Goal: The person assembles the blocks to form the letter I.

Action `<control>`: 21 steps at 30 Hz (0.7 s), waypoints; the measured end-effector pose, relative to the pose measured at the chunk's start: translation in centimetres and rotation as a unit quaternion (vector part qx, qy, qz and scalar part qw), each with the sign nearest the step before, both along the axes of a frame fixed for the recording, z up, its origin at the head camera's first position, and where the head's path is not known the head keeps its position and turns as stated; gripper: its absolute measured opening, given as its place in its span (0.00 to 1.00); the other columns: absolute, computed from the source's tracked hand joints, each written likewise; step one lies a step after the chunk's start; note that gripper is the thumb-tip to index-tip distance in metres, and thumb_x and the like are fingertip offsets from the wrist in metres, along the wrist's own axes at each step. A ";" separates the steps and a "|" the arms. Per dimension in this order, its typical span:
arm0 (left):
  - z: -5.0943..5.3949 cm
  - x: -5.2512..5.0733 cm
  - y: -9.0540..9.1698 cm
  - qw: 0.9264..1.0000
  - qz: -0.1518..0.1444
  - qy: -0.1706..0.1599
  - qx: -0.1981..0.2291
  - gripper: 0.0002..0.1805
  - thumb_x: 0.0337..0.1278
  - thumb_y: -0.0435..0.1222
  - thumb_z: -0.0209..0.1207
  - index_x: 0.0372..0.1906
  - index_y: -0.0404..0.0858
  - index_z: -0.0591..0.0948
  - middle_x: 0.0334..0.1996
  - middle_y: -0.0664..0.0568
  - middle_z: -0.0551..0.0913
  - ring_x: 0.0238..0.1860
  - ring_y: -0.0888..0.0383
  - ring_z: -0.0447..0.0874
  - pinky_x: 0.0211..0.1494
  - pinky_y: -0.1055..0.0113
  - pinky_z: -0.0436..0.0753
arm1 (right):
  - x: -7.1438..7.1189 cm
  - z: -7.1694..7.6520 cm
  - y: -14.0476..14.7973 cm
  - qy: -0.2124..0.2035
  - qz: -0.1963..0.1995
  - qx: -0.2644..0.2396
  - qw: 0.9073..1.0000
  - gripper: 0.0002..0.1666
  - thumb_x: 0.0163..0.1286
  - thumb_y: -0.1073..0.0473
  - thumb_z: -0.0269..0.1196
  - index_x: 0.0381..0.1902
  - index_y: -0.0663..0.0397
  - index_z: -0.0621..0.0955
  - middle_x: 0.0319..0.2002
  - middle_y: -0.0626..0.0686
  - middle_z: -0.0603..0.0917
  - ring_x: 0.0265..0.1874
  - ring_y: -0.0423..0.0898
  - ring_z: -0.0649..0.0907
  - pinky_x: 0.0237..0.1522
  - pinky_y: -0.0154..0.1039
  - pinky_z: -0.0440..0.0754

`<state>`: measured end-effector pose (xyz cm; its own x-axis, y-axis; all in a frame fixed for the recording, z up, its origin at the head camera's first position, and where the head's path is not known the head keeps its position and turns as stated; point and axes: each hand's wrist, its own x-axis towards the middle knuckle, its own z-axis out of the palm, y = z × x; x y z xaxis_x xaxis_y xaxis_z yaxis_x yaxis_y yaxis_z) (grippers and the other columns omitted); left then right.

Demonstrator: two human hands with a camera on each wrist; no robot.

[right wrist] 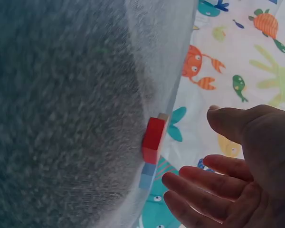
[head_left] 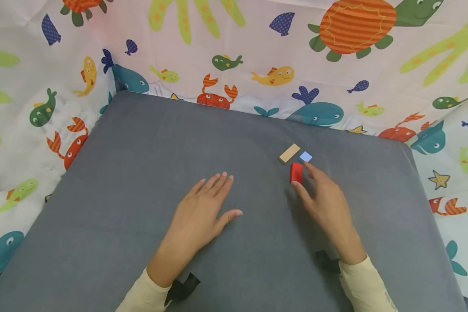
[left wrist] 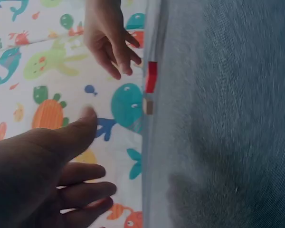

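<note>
Three small blocks lie close together on the grey cloth surface: a red block [head_left: 296,173], a tan wooden block [head_left: 289,153] and a light blue block [head_left: 305,157]. My right hand [head_left: 329,203] hovers just to the right of the red block, thumb and fingers spread and relaxed. The right wrist view shows a gap between that hand [right wrist: 223,175] and the red block [right wrist: 154,141]. Left of the blocks, my left hand [head_left: 199,212] is held palm down above the cloth with straight fingers, holding nothing. In the left wrist view the blue block cannot be seen.
The grey cloth-covered table [head_left: 140,143] is bordered at the back and sides by a white curtain [head_left: 249,39] printed with sea animals. Dark straps [head_left: 185,287] hang at both wrists, beside the light sleeves [head_left: 144,292].
</note>
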<state>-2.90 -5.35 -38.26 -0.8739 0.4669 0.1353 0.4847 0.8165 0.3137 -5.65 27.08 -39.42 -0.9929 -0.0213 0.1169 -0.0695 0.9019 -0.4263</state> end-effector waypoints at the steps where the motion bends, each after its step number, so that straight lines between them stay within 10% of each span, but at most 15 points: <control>1: 0.0 -0.4 0.2 1.000 -0.004 0.006 0.001 0.42 0.71 0.60 0.62 0.80 0.40 0.70 0.77 0.47 0.72 0.79 0.51 0.68 0.82 0.50 0.64 | -0.1 -0.1 0.2 -0.006 0.000 0.002 1.000 0.41 0.74 0.49 0.71 0.79 0.53 0.71 0.63 0.65 0.83 0.59 0.64 0.84 0.60 0.67 0.81; 11: -0.8 -4.7 2.7 0.998 -0.033 0.059 0.013 0.30 0.74 0.50 0.64 0.72 0.40 0.80 0.70 0.47 0.80 0.70 0.51 0.80 0.72 0.53 0.78 | -1.0 -1.2 1.1 -0.033 0.010 -0.002 0.999 0.46 0.70 0.48 0.75 0.79 0.57 0.70 0.73 0.62 0.75 0.71 0.62 0.76 0.70 0.67 0.73; 21: -1.6 -8.1 6.8 0.997 -0.074 0.033 -0.020 0.34 0.77 0.52 0.59 0.78 0.41 0.73 0.75 0.49 0.74 0.72 0.52 0.78 0.66 0.54 0.83 | -1.8 -1.9 1.2 -0.029 0.008 0.011 0.999 0.46 0.68 0.49 0.76 0.76 0.61 0.73 0.71 0.64 0.77 0.69 0.64 0.77 0.69 0.66 0.74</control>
<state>-11.03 1.48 -39.83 -0.7846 0.5966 0.1684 0.6196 0.7452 0.2467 -7.43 28.30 -41.27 -0.9975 -0.0390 0.0586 -0.0596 0.9102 -0.4098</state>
